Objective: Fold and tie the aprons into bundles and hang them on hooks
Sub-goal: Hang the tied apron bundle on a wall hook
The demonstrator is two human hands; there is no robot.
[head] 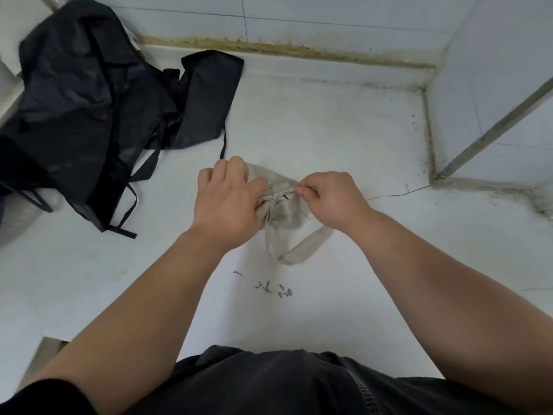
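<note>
A beige apron [282,212], folded into a small bundle, lies on the white counter [344,139] in the middle of the view. Its ties are wound round it and cross in a knot at its centre. My left hand [229,199] grips the bundle's left side, fingers curled over the cloth. My right hand [329,196] pinches a thin beige tie end just right of the knot. A beige strap loop [299,250] trails from the bundle toward me. No hooks are in view.
A heap of black aprons [83,109] with loose straps covers the counter's far left. A tiled wall runs along the back, and a tiled corner with a metal strip [493,127] stands at the right. Small dark scraps [273,287] lie near me.
</note>
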